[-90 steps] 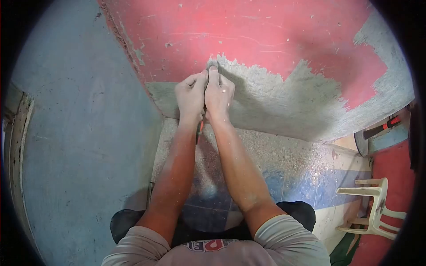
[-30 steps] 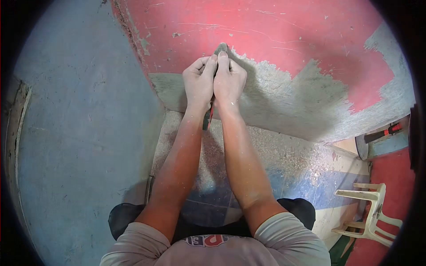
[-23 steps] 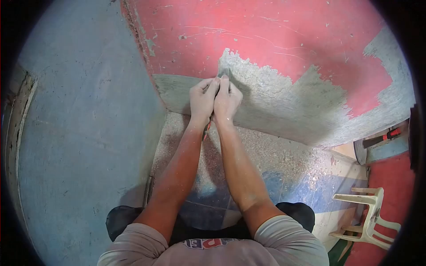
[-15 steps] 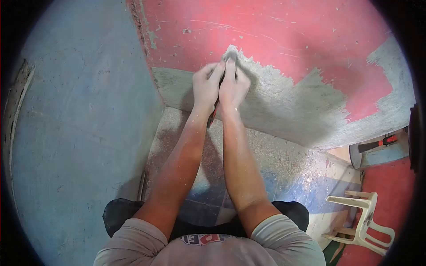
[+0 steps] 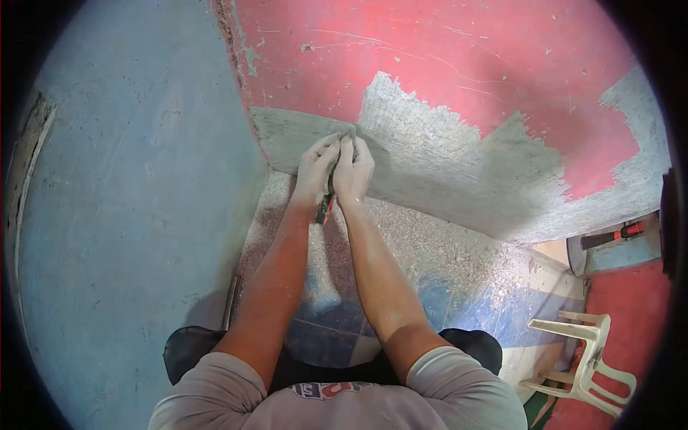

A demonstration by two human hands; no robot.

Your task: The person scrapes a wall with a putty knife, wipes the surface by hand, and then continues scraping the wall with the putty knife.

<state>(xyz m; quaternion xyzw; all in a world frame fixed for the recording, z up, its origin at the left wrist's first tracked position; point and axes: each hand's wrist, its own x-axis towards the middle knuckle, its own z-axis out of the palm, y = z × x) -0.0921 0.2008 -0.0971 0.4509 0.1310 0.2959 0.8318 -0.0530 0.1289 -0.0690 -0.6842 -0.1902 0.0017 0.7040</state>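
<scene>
My left hand [image 5: 314, 168] and my right hand [image 5: 352, 170], both coated in pale dust, are closed side by side around a scraper [image 5: 325, 209]. Its black and red handle sticks out below my palms, while my fingers mostly hide the blade. The fingertips are close against the grey, bared lower part of the wall [image 5: 416, 158]. Above and to the right, red paint [image 5: 444, 57] ends in a ragged edge over the bare patch.
A blue-grey wall [image 5: 143, 179] rises close on my left. Paint flakes and dust cover the floor [image 5: 430, 244]. To the right are a cream plastic chair [image 5: 591, 358] and a red-handled tool [image 5: 613, 236] on a ledge.
Both hands have moved down and slightly left along the wall with the scraper. The top of the bare patch, hidden behind my fingers before, now shows.
</scene>
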